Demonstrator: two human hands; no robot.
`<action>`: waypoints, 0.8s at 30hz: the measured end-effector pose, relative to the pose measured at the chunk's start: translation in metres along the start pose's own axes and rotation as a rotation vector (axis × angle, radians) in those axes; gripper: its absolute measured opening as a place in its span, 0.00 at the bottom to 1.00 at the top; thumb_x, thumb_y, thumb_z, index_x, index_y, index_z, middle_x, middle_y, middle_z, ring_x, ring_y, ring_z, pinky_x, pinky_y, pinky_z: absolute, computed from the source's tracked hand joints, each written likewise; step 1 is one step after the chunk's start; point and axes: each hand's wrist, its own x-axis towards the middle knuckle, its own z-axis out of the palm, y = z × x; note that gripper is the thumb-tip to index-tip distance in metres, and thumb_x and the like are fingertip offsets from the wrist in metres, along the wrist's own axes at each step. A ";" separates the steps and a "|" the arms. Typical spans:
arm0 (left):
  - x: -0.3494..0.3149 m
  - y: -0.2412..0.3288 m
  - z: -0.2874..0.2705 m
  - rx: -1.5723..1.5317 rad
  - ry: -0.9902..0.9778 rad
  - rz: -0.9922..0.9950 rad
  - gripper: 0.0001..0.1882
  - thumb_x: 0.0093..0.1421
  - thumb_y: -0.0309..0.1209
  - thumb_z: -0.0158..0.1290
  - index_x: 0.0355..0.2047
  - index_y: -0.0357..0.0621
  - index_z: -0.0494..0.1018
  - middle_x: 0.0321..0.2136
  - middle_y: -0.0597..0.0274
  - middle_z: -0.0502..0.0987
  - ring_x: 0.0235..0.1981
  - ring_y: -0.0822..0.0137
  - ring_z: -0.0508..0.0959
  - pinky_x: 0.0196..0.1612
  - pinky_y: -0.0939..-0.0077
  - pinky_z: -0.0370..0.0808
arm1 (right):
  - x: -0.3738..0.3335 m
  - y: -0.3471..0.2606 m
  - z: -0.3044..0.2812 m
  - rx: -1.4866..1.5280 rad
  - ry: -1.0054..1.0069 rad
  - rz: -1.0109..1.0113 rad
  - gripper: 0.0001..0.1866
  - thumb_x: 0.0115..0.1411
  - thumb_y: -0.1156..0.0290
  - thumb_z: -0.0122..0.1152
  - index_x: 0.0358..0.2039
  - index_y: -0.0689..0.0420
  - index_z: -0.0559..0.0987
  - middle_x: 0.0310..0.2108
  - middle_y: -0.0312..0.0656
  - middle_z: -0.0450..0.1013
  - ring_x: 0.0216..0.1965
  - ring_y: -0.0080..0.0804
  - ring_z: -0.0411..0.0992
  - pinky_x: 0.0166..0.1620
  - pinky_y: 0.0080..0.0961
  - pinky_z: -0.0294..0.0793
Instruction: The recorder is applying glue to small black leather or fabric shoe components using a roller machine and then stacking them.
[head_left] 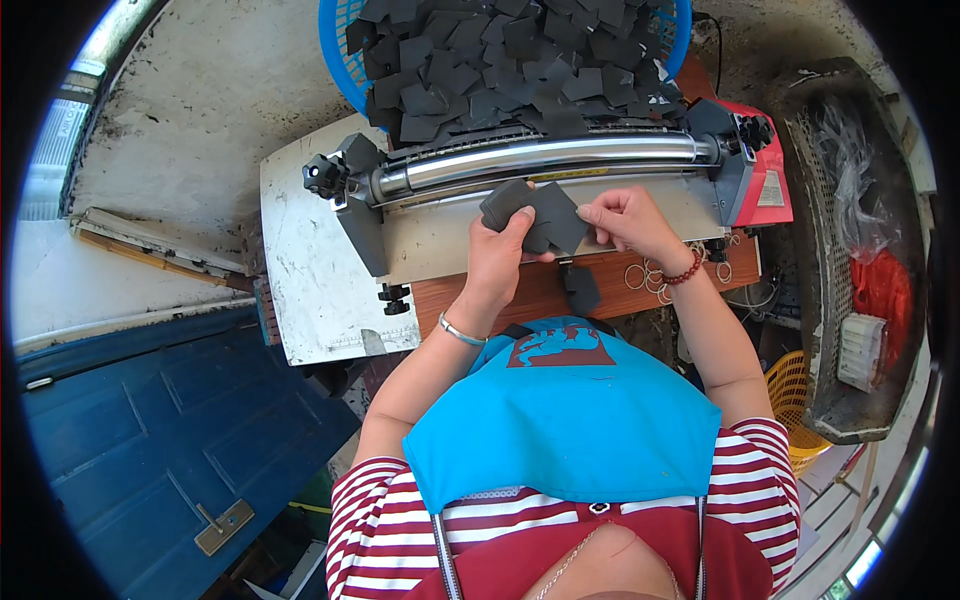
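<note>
A small stack of dark grey, roughly square sheet pieces (508,206) is gripped in my left hand (492,262), its thumb pressed on top. One flat piece (562,215) fans out from that stack to the right. At the right edge of this piece, the thumb and fingers of my right hand (640,228) are pinched together. Both hands are in front of a roller machine with a shiny metal roller (550,154), over its pale feed plate (430,240). The fingertips under the stack are partly hidden.
Behind the roller stands a blue basket (683,40) heaped with dark pieces (480,70). Black knobs (325,175) and a red side housing (768,180) flank the machine. Rubber bands (645,280) lie on the brown board (450,297). A yellow basket (790,390) is lower right.
</note>
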 end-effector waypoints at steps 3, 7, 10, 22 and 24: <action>-0.001 0.004 0.001 0.007 -0.020 -0.010 0.17 0.63 0.29 0.46 0.52 0.38 0.68 0.41 0.57 0.76 0.33 0.67 0.80 0.24 0.77 0.81 | -0.007 -0.002 -0.008 -0.021 -0.007 0.021 0.17 0.60 0.60 0.61 0.19 0.59 0.77 0.14 0.33 0.70 0.11 0.14 0.61 0.14 0.14 0.59; -0.005 0.010 0.004 -0.097 -0.048 -0.021 0.17 0.65 0.33 0.44 0.51 0.37 0.68 0.40 0.57 0.76 0.34 0.66 0.80 0.24 0.78 0.80 | 0.001 0.006 -0.032 -0.191 0.084 0.056 0.17 0.60 0.61 0.61 0.19 0.59 0.77 0.13 0.33 0.70 0.11 0.15 0.62 0.15 0.13 0.59; -0.003 0.004 0.003 -0.071 -0.043 -0.030 0.16 0.65 0.35 0.44 0.47 0.38 0.70 0.37 0.59 0.76 0.32 0.69 0.79 0.24 0.78 0.79 | 0.006 -0.001 -0.023 -0.369 0.259 0.031 0.17 0.60 0.62 0.61 0.19 0.60 0.77 0.12 0.32 0.69 0.11 0.16 0.63 0.15 0.14 0.60; -0.002 0.008 0.007 -0.170 -0.195 -0.096 0.13 0.64 0.37 0.49 0.39 0.38 0.72 0.30 0.62 0.77 0.27 0.72 0.77 0.26 0.80 0.77 | -0.003 0.005 0.024 0.318 -0.204 -0.030 0.11 0.61 0.63 0.60 0.33 0.59 0.79 0.21 0.31 0.72 0.17 0.13 0.67 0.19 0.10 0.62; -0.003 0.012 0.005 -0.350 -0.338 -0.185 0.14 0.64 0.37 0.51 0.40 0.37 0.72 0.29 0.61 0.78 0.26 0.72 0.77 0.27 0.81 0.77 | -0.005 0.012 0.029 0.811 -0.351 -0.009 0.09 0.62 0.65 0.59 0.35 0.58 0.79 0.21 0.31 0.73 0.17 0.13 0.67 0.19 0.09 0.64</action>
